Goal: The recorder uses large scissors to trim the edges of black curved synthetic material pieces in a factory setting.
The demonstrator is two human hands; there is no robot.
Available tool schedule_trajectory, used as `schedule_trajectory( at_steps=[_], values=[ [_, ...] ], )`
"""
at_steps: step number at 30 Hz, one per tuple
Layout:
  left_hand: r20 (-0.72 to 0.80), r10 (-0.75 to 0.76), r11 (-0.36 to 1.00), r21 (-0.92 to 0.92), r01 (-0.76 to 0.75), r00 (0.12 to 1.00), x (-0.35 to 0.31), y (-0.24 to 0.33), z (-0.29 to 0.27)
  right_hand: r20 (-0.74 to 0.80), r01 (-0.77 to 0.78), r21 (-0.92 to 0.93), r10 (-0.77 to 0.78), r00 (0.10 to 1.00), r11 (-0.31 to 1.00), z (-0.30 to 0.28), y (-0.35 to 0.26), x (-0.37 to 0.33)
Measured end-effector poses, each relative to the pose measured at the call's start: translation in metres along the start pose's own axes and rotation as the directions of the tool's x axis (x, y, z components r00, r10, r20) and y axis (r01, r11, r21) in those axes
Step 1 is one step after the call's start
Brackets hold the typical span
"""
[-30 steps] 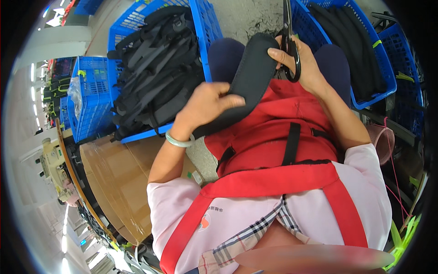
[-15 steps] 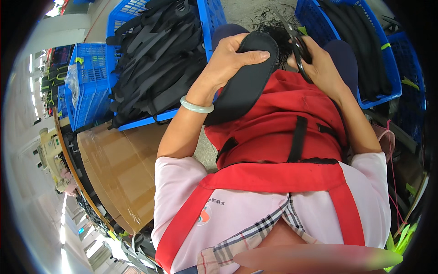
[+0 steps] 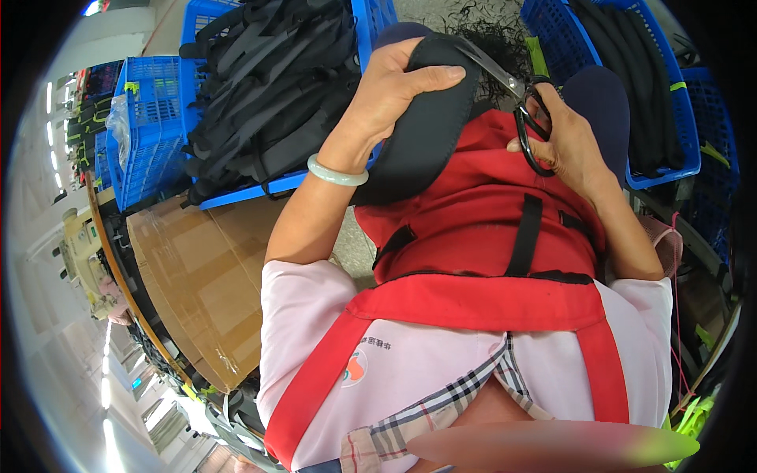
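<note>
My left hand (image 3: 394, 83) grips a long black padded strap (image 3: 422, 134) with a rounded end, the thumb on its upper face and the fingers behind it. The strap's lower end hangs down past my wrist, beside the red apron (image 3: 489, 213) on my lap. In my right hand (image 3: 568, 142) is a pair of scissors (image 3: 516, 88) with black handles, fingers and thumb through the loops. The blades point up and left and reach the strap's rounded end at its right edge. Whether they close on anything there is too small to tell.
A blue crate (image 3: 236, 197) at the left holds many black strips (image 3: 276, 102). Another blue crate (image 3: 666, 175) at the right holds long black padded pieces (image 3: 631, 94). Black clippings (image 3: 497, 47) litter the floor between them. A cardboard box (image 3: 197, 276) stands at my left.
The scissors have turned and moved left, their blades now at the strap's rounded end. My right hand has opened its grip on the loops wider. The strap has shifted slightly up.
</note>
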State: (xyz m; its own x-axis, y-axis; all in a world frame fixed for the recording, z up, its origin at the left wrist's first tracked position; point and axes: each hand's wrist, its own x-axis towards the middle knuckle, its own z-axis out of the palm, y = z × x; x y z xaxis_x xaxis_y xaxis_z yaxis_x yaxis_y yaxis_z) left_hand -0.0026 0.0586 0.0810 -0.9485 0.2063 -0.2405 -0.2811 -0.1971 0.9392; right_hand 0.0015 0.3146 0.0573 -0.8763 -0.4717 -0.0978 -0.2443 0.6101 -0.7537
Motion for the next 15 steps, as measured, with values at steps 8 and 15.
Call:
schedule_trajectory(
  at_steps=[8, 15],
  values=[
    [0.075, -0.025, 0.999, 0.039, 0.022, 0.997, -0.001, -0.006, 0.003, 0.145, -0.062, 0.066, 0.052, 0.988, 0.996, -0.021, 0.001, -0.001],
    [0.133, -0.018, 0.997, 0.070, 0.008, 0.991, -0.005, -0.010, 0.009, 0.192, 0.017, -0.035, -0.010, 0.981, 0.999, -0.033, 0.004, -0.004]
  ],
)
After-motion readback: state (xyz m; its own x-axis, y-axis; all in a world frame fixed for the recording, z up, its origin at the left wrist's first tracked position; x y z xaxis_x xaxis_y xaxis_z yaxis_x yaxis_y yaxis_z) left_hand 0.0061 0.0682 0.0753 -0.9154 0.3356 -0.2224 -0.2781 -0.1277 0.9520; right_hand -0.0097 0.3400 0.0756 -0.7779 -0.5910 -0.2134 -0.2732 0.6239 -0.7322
